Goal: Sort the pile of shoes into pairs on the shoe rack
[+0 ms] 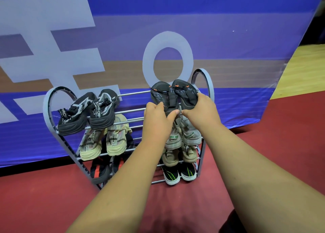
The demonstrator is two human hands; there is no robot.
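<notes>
Gripping the pair of dark shoes (183,93) by the heels at the shoe rack's (210,85) top right corner, the left hand (158,117) and the right hand (201,109) each curl around one shoe.

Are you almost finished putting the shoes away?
Nearly. Black-and-white sneakers and beige sneakers already sit paired on the shoe rack. The left hand and right hand grip the dark pair on the top shelf. No loose shoes show on the floor.
</notes>
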